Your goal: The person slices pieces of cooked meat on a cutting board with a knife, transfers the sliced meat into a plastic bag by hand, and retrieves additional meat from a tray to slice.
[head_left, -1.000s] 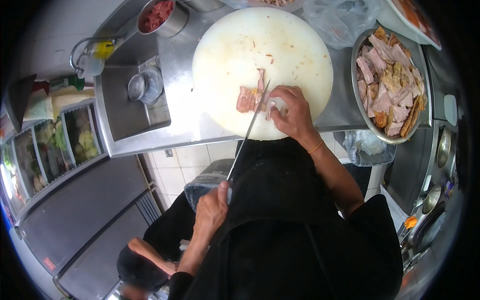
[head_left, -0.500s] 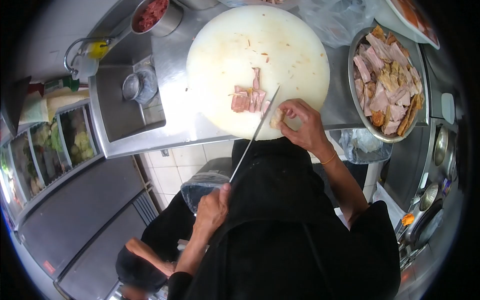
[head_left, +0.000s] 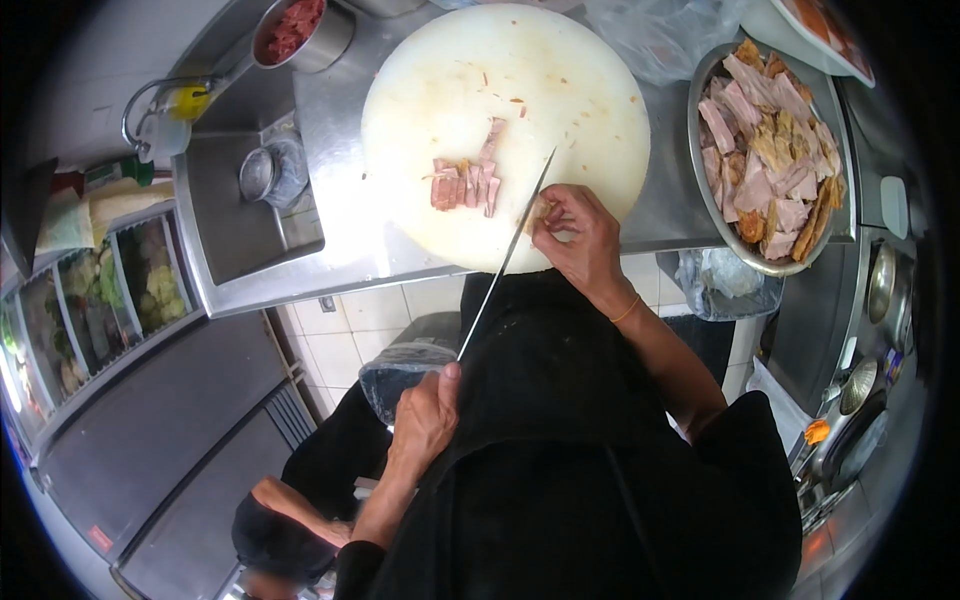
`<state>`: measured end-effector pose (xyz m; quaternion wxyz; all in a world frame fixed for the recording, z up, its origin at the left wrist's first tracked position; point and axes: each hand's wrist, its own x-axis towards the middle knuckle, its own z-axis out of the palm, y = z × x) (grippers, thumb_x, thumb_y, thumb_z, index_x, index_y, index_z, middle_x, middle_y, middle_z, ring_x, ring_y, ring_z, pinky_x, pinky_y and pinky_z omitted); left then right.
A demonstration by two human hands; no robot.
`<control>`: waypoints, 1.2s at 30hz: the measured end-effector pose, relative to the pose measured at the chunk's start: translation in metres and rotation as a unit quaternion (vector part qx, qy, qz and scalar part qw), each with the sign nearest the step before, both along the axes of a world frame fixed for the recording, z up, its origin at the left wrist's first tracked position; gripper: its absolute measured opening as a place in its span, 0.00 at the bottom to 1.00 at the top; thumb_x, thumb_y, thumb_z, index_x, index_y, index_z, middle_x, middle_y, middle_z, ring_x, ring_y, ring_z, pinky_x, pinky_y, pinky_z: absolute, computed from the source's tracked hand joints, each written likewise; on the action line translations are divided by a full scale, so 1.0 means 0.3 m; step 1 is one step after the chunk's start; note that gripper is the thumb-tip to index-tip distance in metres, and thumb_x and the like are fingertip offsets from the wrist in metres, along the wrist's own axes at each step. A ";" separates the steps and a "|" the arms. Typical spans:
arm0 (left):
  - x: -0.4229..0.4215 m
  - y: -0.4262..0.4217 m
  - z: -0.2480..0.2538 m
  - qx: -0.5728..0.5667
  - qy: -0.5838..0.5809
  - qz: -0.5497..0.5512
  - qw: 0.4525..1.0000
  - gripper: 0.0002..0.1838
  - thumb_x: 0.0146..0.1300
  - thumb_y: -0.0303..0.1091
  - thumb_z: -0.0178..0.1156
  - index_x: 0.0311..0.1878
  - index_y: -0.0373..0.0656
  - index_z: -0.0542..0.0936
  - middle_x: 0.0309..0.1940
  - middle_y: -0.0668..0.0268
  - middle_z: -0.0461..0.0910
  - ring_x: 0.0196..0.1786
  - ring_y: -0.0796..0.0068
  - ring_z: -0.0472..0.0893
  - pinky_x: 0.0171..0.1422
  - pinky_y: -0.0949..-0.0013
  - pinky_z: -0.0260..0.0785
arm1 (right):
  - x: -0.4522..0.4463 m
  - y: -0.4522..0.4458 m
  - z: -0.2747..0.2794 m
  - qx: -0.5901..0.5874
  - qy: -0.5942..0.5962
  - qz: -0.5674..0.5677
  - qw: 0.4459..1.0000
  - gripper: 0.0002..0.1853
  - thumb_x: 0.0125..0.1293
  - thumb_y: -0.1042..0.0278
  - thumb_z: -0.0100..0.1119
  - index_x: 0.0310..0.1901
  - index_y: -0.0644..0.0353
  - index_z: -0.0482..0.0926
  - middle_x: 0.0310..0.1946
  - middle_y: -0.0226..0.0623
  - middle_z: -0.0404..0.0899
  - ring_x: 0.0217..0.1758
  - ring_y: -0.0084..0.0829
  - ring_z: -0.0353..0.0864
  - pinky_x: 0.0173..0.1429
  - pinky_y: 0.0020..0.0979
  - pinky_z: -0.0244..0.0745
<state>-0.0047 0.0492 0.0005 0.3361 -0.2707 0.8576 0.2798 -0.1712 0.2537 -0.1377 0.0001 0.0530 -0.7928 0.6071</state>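
Observation:
A long knife (head_left: pixel 507 254) slants over the front edge of the round white cutting board (head_left: pixel 420 90), its tip pointing away from me. My left hand (head_left: pixel 424 412) is closed round the handle end, low beside my black apron. My right hand (head_left: pixel 582 240) pinches a small pale piece of meat (head_left: pixel 538 213) right beside the blade; whether the two touch I cannot tell. Left of the blade, a short row of cut meat strips (head_left: pixel 465 186) lies on the board, one strip sticking out at the back. Small crumbs are scattered farther back.
A steel bowl of meat pieces (head_left: pixel 765 170) stands at the right. On the left are a sink (head_left: pixel 235 235), a pot of red meat (head_left: pixel 325 40) and vegetable compartments (head_left: pixel 150 285). A lined bin (head_left: pixel 395 375) stands below the counter. Another person's arm (head_left: pixel 300 515) shows at lower left.
My right hand has moved left, bringing the piece closer to the blade. The cut strips have shifted a little to the left on the board. My left hand keeps its grip on the knife.

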 end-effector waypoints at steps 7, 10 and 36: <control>0.063 -0.024 0.034 -0.031 -0.038 -0.025 0.998 0.33 0.83 0.56 0.42 0.39 0.32 0.81 0.34 0.32 0.82 0.45 0.25 0.80 0.51 0.35 0.71 | -0.012 -0.003 -0.016 0.011 -0.011 -0.004 1.000 0.15 0.56 0.78 0.69 0.46 0.64 0.82 0.37 0.38 0.81 0.34 0.29 0.84 0.41 0.29 0.87; 0.056 -0.016 -0.015 -0.004 -0.009 -0.044 0.999 0.34 0.83 0.56 0.41 0.38 0.33 0.83 0.35 0.32 0.82 0.45 0.25 0.80 0.52 0.35 0.71 | -0.012 -0.006 -0.008 0.003 -0.006 -0.005 1.000 0.14 0.56 0.79 0.68 0.45 0.64 0.81 0.35 0.38 0.80 0.33 0.30 0.84 0.40 0.29 0.87; -0.006 -0.102 0.040 -0.083 -0.010 -0.046 0.995 0.34 0.82 0.57 0.43 0.38 0.33 0.82 0.36 0.31 0.82 0.46 0.26 0.81 0.53 0.36 0.73 | -0.058 -0.067 -0.035 0.119 0.120 -0.004 0.986 0.07 0.56 0.74 0.71 0.37 0.60 0.85 0.42 0.37 0.85 0.47 0.43 0.82 0.53 0.40 0.81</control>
